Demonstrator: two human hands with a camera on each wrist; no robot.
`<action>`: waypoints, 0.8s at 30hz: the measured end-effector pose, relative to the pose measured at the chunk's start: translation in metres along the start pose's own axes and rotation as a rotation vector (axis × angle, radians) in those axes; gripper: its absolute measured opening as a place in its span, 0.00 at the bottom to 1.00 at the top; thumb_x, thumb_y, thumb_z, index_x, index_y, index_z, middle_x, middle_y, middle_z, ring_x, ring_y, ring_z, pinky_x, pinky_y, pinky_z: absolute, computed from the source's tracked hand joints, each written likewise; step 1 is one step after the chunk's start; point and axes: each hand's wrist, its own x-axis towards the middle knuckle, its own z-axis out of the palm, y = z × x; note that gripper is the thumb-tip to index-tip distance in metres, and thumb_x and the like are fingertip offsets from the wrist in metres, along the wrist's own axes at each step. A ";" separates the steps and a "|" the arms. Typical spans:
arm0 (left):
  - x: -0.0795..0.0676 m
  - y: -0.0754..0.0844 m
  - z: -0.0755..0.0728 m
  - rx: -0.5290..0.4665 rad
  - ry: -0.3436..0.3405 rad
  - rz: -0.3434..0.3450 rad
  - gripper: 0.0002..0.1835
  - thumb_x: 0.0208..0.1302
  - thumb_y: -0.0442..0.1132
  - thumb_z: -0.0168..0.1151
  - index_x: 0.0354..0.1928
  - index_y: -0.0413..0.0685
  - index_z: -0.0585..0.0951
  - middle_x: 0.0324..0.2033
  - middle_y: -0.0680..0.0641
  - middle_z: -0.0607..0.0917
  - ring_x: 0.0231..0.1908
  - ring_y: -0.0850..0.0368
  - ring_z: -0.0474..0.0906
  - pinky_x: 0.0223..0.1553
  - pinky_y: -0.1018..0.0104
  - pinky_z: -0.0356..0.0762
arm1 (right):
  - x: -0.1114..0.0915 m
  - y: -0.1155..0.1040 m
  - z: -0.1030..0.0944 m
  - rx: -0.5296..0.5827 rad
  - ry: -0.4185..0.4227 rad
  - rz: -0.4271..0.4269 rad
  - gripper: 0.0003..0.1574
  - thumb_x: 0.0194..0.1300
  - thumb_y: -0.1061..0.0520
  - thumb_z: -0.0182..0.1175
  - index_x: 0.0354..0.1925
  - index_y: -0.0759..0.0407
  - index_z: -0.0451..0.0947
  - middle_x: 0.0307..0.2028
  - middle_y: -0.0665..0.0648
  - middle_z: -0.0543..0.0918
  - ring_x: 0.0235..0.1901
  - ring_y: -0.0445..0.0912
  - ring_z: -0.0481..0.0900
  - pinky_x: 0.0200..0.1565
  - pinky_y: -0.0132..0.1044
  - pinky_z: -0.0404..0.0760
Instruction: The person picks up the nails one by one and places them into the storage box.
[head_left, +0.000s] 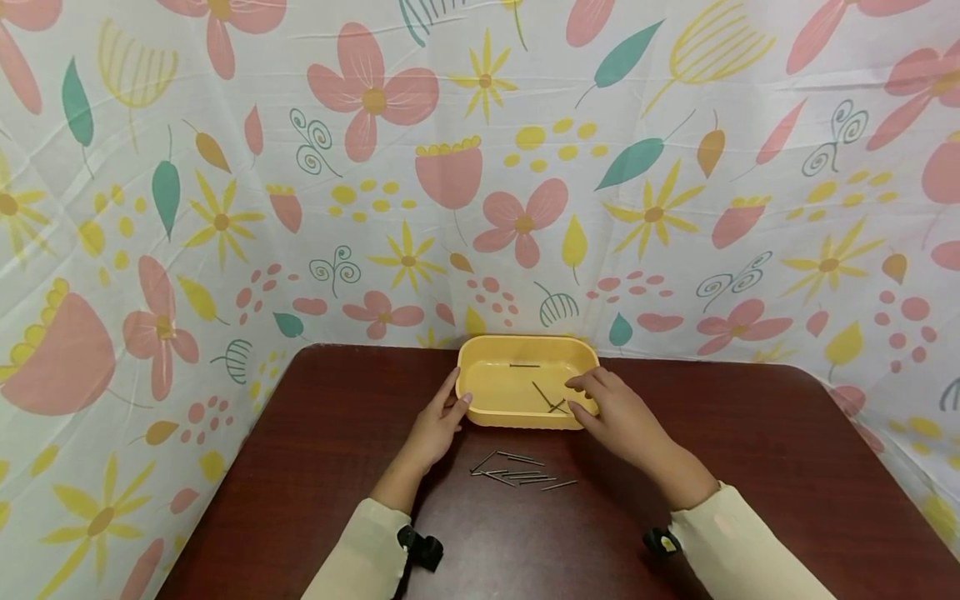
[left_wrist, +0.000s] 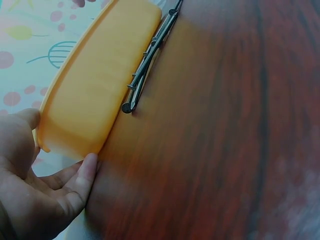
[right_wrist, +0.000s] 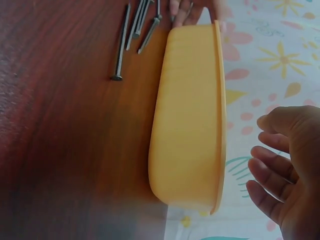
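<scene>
A yellow plastic tray [head_left: 510,421] sits toward the back of the table with several nails [head_left: 524,365] lying in it. My left hand [head_left: 435,425] holds the tray's left end, thumb near its front corner and fingers along the side; the left wrist view shows this hand [left_wrist: 45,185] against the tray's end wall. Over the right end of the tray is my right hand [head_left: 618,417], its thumb and fingers parted. Nothing shows between those fingers [right_wrist: 270,165] in the right wrist view. More loose nails [head_left: 517,475] lie on the table in front of the tray.
The dark red-brown wooden table [head_left: 337,392] has rounded back corners. A flower-patterned cloth [head_left: 480,167] hangs directly behind it and along its sides. Black straps [head_left: 423,548] sit at both sleeve cuffs.
</scene>
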 end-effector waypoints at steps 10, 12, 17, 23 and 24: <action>-0.002 0.001 0.000 0.023 0.012 0.003 0.35 0.67 0.66 0.50 0.73 0.80 0.53 0.54 0.46 0.80 0.55 0.52 0.77 0.49 0.59 0.80 | -0.013 -0.004 0.004 0.022 -0.007 -0.046 0.12 0.61 0.54 0.66 0.44 0.54 0.82 0.38 0.49 0.79 0.36 0.42 0.77 0.37 0.35 0.80; -0.003 0.002 0.000 0.019 0.011 0.004 0.35 0.67 0.66 0.50 0.73 0.79 0.53 0.54 0.46 0.80 0.56 0.52 0.77 0.49 0.59 0.80 | -0.016 -0.005 0.004 0.006 -0.010 -0.048 0.10 0.61 0.53 0.67 0.42 0.53 0.82 0.36 0.48 0.79 0.34 0.40 0.75 0.37 0.35 0.78; -0.003 0.004 -0.001 0.021 0.011 -0.002 0.34 0.67 0.66 0.50 0.73 0.80 0.53 0.55 0.47 0.80 0.56 0.52 0.77 0.49 0.59 0.80 | -0.022 -0.005 0.005 -0.013 -0.018 -0.050 0.09 0.58 0.54 0.69 0.39 0.50 0.82 0.34 0.47 0.78 0.35 0.38 0.75 0.39 0.37 0.79; -0.002 0.003 0.000 0.023 0.011 0.000 0.35 0.66 0.67 0.50 0.73 0.79 0.53 0.55 0.46 0.80 0.56 0.52 0.78 0.48 0.60 0.80 | -0.029 -0.005 0.008 -0.006 -0.021 -0.078 0.10 0.57 0.54 0.70 0.38 0.50 0.82 0.35 0.44 0.77 0.36 0.37 0.76 0.40 0.38 0.79; -0.002 0.003 0.000 0.023 0.011 0.000 0.36 0.66 0.67 0.50 0.73 0.80 0.53 0.55 0.46 0.80 0.56 0.52 0.78 0.48 0.60 0.80 | -0.030 -0.004 0.009 -0.006 -0.026 -0.082 0.10 0.57 0.54 0.70 0.38 0.50 0.82 0.35 0.44 0.77 0.36 0.37 0.76 0.40 0.38 0.79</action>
